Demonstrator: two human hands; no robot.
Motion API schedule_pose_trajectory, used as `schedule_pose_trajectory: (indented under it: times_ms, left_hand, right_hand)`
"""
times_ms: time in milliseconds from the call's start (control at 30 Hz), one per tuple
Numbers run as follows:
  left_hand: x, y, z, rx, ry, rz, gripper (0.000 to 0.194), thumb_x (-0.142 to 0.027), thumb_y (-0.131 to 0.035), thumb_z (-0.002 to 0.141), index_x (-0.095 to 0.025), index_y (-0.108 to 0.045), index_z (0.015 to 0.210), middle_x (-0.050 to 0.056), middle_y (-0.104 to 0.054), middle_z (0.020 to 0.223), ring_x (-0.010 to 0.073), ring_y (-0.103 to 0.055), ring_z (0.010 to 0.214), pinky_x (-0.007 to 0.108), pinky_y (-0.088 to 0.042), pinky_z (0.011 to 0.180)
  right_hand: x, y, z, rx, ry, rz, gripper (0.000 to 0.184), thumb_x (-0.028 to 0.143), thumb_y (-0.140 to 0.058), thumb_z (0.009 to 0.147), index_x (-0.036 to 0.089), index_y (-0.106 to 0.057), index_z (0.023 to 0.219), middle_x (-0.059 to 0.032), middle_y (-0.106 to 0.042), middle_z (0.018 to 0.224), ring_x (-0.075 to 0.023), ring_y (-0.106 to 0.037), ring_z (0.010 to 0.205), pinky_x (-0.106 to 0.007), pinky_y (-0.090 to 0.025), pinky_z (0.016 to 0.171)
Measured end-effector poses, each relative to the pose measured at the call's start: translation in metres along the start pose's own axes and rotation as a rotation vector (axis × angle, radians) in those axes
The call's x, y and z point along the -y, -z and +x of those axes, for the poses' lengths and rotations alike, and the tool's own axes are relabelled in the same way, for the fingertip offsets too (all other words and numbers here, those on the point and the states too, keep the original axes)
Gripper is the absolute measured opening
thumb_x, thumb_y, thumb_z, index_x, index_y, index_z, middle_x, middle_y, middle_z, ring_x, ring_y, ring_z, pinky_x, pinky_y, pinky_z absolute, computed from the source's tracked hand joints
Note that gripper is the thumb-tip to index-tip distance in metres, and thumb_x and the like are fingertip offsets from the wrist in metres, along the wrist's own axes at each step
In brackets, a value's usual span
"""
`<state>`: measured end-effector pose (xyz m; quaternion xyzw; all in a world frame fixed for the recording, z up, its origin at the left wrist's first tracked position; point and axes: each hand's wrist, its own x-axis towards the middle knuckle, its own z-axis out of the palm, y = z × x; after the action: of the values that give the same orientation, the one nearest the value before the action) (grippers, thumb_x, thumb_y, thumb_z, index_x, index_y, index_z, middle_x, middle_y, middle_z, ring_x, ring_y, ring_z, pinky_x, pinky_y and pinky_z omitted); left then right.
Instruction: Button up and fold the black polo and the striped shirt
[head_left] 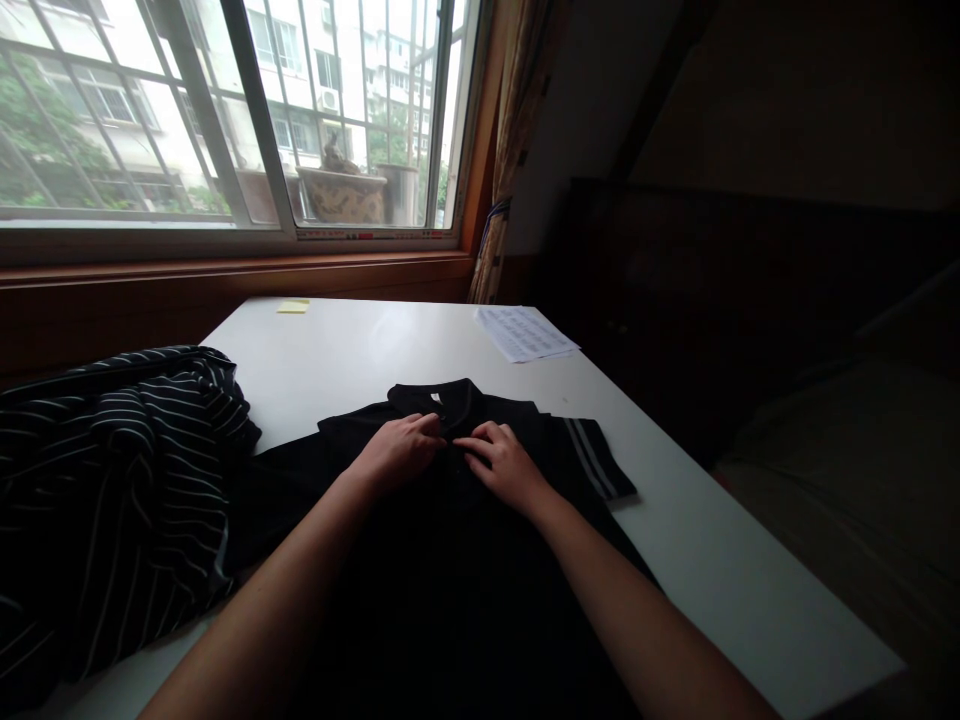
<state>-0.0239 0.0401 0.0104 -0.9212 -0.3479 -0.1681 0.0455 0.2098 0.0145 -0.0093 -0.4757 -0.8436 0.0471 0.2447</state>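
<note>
A black polo shirt (480, 580) lies spread face up on the table, its collar away from me and a small white label inside the neck. Two pale stripes run across its right-hand sleeve (600, 458). My left hand (401, 450) is closed at the front opening just below the collar (471, 402), its fingertips pinching the cloth. Close beside it, my right hand (508, 468) pinches the same edge with thumb and forefinger. Any button between the fingertips is too small and dark to make out.
To the left, a heap of black-and-white striped cloth (127, 480) overlaps the white table (360, 345). Printed sheets (525, 333) lie at the far right corner and a yellow note (293, 306) at the far left. Beyond stands a barred window (289, 235) with a curtain (491, 245).
</note>
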Motion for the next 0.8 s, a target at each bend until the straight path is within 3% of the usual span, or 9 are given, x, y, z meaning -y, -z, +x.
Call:
schedule_pose_trajectory:
  times_ms: [233,400,533,633,800]
  left_hand:
    - [-0.0020,-0.0018,-0.0045,0.015,-0.115,-0.044,0.032,-0.016,-0.057,0.090,-0.034,-0.071,0.113,0.002,-0.062,0.099,0.0164,-0.056,0.085,0.026,-0.047,0.072]
    - [0.0025,-0.0027,-0.0065,-0.031,-0.028,-0.019,0.034,-0.015,-0.057,0.090,-0.037,-0.073,0.110,0.002,-0.061,0.094,0.0160,-0.056,0.081,0.025,-0.045,0.068]
    - [0.0043,-0.0047,-0.0071,-0.088,0.016,-0.041,0.028,-0.014,-0.056,0.089,-0.031,-0.075,0.101,0.003,-0.060,0.090,0.0156,-0.057,0.080,0.025,-0.045,0.066]
    - [0.0029,-0.0070,-0.0068,-0.120,0.034,-0.063,0.034,-0.010,-0.054,0.088,-0.030,-0.073,0.109,0.003,-0.061,0.094,0.0150,-0.058,0.081,0.025,-0.047,0.068]
    - [0.0016,-0.0088,-0.0054,-0.070,-0.010,-0.071,0.040,-0.009,-0.055,0.087,-0.033,-0.070,0.116,0.004,-0.060,0.101,0.0169,-0.057,0.088,0.027,-0.050,0.074]
  right_hand:
    - [0.0002,-0.0010,0.0006,0.015,-0.021,-0.012,0.031,0.029,-0.059,0.092,0.032,-0.068,0.121,-0.0067,-0.059,0.110,-0.0246,-0.051,0.101,-0.042,-0.048,0.094]
    - [-0.0016,-0.0033,-0.0008,0.015,-0.075,-0.065,0.033,0.033,-0.059,0.091,0.028,-0.066,0.124,-0.0087,-0.058,0.116,-0.0276,-0.049,0.108,-0.046,-0.046,0.097]
    - [-0.0043,-0.0060,-0.0018,0.000,-0.106,-0.093,0.035,0.035,-0.057,0.092,0.026,-0.064,0.126,-0.0100,-0.056,0.123,-0.0297,-0.047,0.114,-0.048,-0.045,0.099]
    - [-0.0066,-0.0078,-0.0021,-0.011,-0.102,-0.085,0.034,0.035,-0.057,0.092,0.027,-0.064,0.125,-0.0099,-0.057,0.123,-0.0298,-0.047,0.115,-0.048,-0.045,0.099]
    - [-0.0089,-0.0092,-0.0019,-0.019,-0.105,-0.071,0.033,0.035,-0.058,0.092,0.026,-0.065,0.123,-0.0097,-0.058,0.122,-0.0295,-0.048,0.114,-0.047,-0.046,0.098]
